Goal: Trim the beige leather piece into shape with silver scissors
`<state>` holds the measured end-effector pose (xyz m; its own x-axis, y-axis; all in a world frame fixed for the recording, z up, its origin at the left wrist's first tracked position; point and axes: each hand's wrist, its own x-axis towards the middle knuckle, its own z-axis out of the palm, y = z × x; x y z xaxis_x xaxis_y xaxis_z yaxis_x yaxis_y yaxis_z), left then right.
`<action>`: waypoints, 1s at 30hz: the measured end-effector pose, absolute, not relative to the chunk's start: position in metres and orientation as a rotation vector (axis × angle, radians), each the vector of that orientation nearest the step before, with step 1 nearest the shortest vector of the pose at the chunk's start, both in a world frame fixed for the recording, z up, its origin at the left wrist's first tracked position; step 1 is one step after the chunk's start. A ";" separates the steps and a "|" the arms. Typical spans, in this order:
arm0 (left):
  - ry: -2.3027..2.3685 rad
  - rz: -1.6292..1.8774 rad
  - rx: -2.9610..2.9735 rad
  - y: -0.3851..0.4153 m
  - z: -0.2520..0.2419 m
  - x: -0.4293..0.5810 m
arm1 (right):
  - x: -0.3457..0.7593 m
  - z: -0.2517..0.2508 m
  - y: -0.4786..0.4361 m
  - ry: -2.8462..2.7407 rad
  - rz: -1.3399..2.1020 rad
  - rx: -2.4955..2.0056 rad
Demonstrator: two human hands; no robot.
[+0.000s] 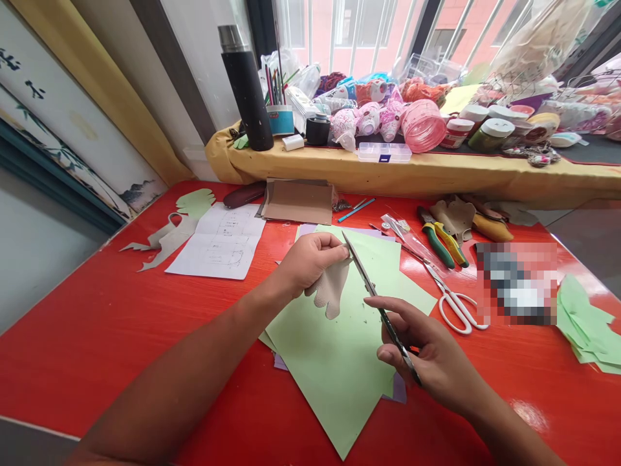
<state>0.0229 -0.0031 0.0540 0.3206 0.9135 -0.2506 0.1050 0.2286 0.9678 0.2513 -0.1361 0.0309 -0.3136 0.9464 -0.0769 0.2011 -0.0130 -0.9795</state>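
Near the middle, my left hand [315, 260] pinches a small beige piece with rounded, scalloped lobes [332, 291], which hangs below the fingers. My right hand [421, 346] holds dark scissors [373, 294], their blades pointing up and to the left. The blade tips are beside my left fingertips, at the upper edge of the beige piece. Whether they touch it I cannot tell. Beneath both hands lie light green sheets [339, 388] with small dark scraps on them and purple paper [398, 388] under their edges.
White-handled scissors [456, 307] and green-yellow pliers [444, 243] lie at right, near green paper pieces [589, 323]. A drawn-on white sheet [220, 243] and beige offcuts [169, 243] are at left. Brown sheets [298, 202] lie behind. A black flask [248, 97] stands on the sill.
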 end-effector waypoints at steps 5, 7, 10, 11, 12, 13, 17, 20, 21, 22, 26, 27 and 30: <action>1.109 0.736 1.231 -0.003 0.054 0.023 | 0.253 0.025 -0.136 -1.598 1.356 -1.188; 1.112 0.732 1.230 -0.002 0.055 0.023 | 0.253 0.026 -0.136 -1.602 1.357 -1.194; 1.116 0.725 1.231 -0.002 0.056 0.022 | 0.252 0.032 -0.135 -1.613 1.371 -1.221; 1.117 0.721 1.231 -0.002 0.057 0.022 | 0.251 0.033 -0.136 -1.617 1.373 -1.228; 1.119 0.715 1.232 -0.002 0.057 0.022 | 0.251 0.034 -0.136 -1.621 1.370 -1.228; 1.123 0.709 1.233 -0.002 0.058 0.021 | 0.251 0.035 -0.136 -1.625 1.367 -1.224; 1.135 0.699 1.244 -0.001 0.058 0.020 | 0.252 0.030 -0.136 -1.633 1.350 -1.217; 1.132 0.696 1.251 -0.001 0.058 0.020 | 0.253 0.027 -0.135 -1.643 1.333 -1.222; 1.133 0.694 1.251 -0.001 0.058 0.020 | 0.253 0.026 -0.135 -1.645 1.331 -1.223; 1.135 0.693 1.252 -0.001 0.058 0.020 | 0.253 0.027 -0.135 -1.645 1.329 -1.221; 1.147 0.689 1.248 -0.001 0.060 0.021 | 0.250 0.033 -0.135 -1.646 1.343 -1.243; 1.149 0.688 1.247 -0.001 0.060 0.021 | 0.250 0.036 -0.134 -1.647 1.349 -1.258; 1.152 0.682 1.250 -0.001 0.060 0.021 | 0.249 0.042 -0.133 -1.648 1.358 -1.296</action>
<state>0.0209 -0.0013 0.0602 0.3285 0.8995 -0.2879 0.1803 0.2395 0.9540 0.2485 -0.1335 0.0423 -0.3151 0.9425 -0.1116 0.2897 -0.0165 -0.9570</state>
